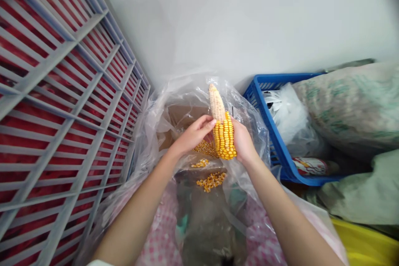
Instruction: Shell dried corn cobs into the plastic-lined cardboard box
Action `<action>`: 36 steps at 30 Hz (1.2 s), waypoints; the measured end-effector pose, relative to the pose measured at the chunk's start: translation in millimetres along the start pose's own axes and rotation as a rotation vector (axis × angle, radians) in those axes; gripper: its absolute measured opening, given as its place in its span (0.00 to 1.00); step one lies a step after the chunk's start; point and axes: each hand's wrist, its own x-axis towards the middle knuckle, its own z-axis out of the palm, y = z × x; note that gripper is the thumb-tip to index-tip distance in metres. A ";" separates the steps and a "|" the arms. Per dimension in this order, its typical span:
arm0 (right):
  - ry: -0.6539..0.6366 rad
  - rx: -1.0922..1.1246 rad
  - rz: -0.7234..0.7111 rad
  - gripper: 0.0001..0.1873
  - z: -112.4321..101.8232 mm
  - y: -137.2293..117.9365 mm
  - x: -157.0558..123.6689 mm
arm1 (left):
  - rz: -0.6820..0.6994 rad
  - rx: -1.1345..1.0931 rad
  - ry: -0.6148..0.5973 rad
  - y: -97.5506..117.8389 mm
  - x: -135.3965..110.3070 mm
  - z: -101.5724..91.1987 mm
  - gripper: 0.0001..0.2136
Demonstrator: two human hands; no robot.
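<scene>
A corn cob (222,129) stands upright over a clear plastic bag (162,112). Its top half is stripped bare and pale; yellow kernels cover the lower half. My right hand (243,143) is wrapped round the kernelled lower part from the right. My left hand (195,133) comes in from the left, thumb pressed against the kernels at the edge of the bare part, and some kernels seem to lie in its curled fingers. Loose yellow kernels (211,181) lie in the bag below the hands.
A grey slatted rack (62,104) with red behind it fills the left side. A blue plastic crate (274,141) holding white bags stands at right, with bulky sacks (349,104) beyond it and a yellow surface (364,245) at the lower right. A white wall is behind.
</scene>
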 end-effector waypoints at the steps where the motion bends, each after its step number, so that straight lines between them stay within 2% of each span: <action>1: -0.024 0.036 0.012 0.15 -1.0 0.3 0.5 | 0.001 0.002 -0.012 1.2 -0.3 -0.8 0.12; 4: -0.051 0.035 0.016 0.15 -3.2 4.3 0.6 | -0.013 0.026 -0.020 0.5 -0.5 0.3 0.14; 8: -0.011 -0.004 0.019 0.17 -3.6 10.9 -0.2 | -0.045 0.029 -0.028 -5.5 0.4 4.6 0.18; 12: -0.070 0.089 0.061 0.15 1.2 6.8 -1.6 | -0.022 0.023 0.080 -9.6 2.9 4.5 0.22; 15: -0.129 0.203 0.166 0.14 5.5 -0.6 -2.0 | 0.012 -0.013 0.063 -9.9 4.2 1.0 0.26; 18: -0.115 0.258 0.206 0.13 6.4 -1.7 -0.6 | 0.048 0.012 -0.008 -10.2 4.4 -1.7 0.23; 21: -0.117 0.239 0.149 0.10 5.4 3.9 0.8 | 0.024 0.028 0.029 -11.6 4.4 -1.1 0.23; 24: -0.113 0.268 0.153 0.10 6.7 5.8 -0.2 | 0.000 0.006 0.053 -12.0 4.1 0.6 0.24; 30: -0.067 0.411 0.340 0.10 11.9 -5.7 -3.7 | 0.004 -0.043 -0.037 -7.1 2.8 0.6 0.20; 36: -0.066 0.382 0.317 0.09 14.1 -1.4 -7.4 | -0.064 -0.052 0.019 -7.0 3.3 1.7 0.18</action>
